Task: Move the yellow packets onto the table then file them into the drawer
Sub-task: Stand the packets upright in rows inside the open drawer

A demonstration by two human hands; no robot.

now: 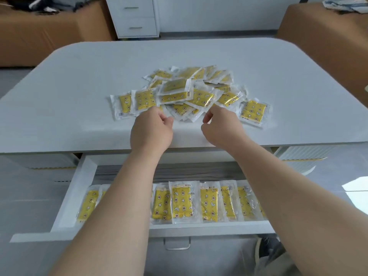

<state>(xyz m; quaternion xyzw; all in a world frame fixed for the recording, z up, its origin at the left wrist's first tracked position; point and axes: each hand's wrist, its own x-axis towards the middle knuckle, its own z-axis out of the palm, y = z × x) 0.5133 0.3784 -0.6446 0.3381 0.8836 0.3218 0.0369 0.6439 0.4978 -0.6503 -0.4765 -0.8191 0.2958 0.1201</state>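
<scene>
Lying heaped near the middle of the white table is a loose pile of yellow packets. Each is a clear sleeve with a yellow insert printed with stars and moons. The packets overlap at all angles, and one outlying packet is set just beside the pile's right edge. Left hand: placed at the near left edge of the pile, knuckles up, fingers curled, thumb drawn close to the fingertips. Whether a packet is pinched cannot be told. Right hand: placed at the near right edge of the pile, fingers curled, thumb and forefinger held apart in a hook. A grip on any packet cannot be confirmed. Both forearms are extended over the drawer, which is pulled out below the table's front edge. Drawer contents: a row of filed packets, set side by side and overlapping along the front wall, printed faces up toward the camera, partly hidden by the forearms. Grey lining is seen behind the row. A metal handle is seen below the drawer front. Background: a white drawer unit against the far wall, flanked by brown cardboard boxes at left and right.
</scene>
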